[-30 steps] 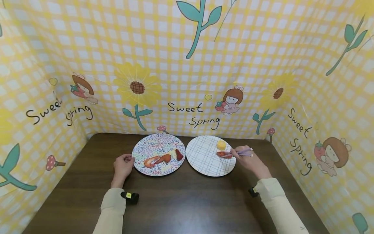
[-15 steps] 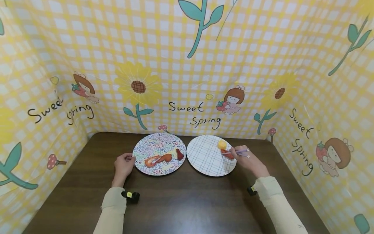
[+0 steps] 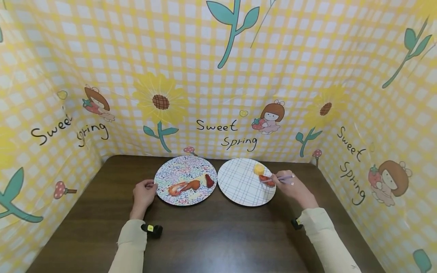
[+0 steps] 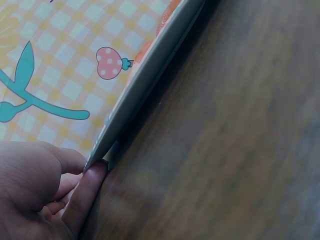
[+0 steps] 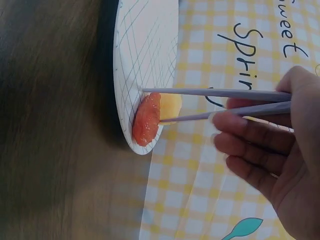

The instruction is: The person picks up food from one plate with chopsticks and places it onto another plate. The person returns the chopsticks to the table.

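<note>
In the head view my left hand [image 3: 143, 193] is at the left edge of a round plate with multicoloured squiggles [image 3: 184, 170]. The left wrist view has its thumb above the rim [image 4: 132, 95] and a finger beneath, pinching it. My right hand [image 3: 290, 187] grips a pair of lilac chopsticks [image 5: 225, 94]. Their tips stand apart around an orange-red, sesame-flecked food piece [image 5: 147, 120] on the white grid-lined plate [image 5: 142, 50]. One tip is close to its upper end, the other beside it; firm contact cannot be told. Behind it sits a yellow round piece [image 3: 259, 169].
On the squiggled plate lie a shrimp [image 3: 175, 189], a brown drumstick-like piece [image 3: 194, 185] and a dark red piece [image 3: 209, 181]. Both plates stand side by side on a dark wooden table [image 3: 211, 239]. A yellow checked cloth [image 3: 211, 94] walls the back and sides.
The orange-red piece has shifted slightly right, nearer the grid-lined plate's rim, and the chopstick tips have moved with it. My left hand has stayed at its plate's edge.
</note>
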Tool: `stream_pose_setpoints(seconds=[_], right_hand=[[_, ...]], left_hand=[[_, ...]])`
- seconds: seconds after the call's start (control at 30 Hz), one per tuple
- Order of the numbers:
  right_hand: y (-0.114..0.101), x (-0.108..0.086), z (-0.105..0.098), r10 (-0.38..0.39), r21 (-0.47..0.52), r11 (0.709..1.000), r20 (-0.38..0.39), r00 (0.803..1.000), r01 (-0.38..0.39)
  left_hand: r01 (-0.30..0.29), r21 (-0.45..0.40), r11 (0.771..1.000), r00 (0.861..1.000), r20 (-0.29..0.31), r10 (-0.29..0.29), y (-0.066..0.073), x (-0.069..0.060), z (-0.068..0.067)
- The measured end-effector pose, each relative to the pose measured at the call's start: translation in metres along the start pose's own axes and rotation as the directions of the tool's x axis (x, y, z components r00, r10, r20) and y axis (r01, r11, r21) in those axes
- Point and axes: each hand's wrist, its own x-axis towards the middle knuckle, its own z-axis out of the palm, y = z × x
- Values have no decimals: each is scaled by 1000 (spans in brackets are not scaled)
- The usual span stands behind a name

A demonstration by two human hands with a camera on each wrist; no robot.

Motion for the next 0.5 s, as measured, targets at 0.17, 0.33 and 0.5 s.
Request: stream_pose_setpoints(seconds=[0.17,0.33,0.5], right_hand=[[1,0,6,-49,-68,997,-29,998,47],[-4,2,6,-47,-56,997,-29,998,45],[-7,5,3,46,-109,993,8,999,-45]], left_hand=[[-2,2,1000,1000,-6,2,-1,2,-1],[-5,3,1000,1000,-12,5,-2,4,-1],[8,1,1000,1000,2,-8,-4,3,0]])
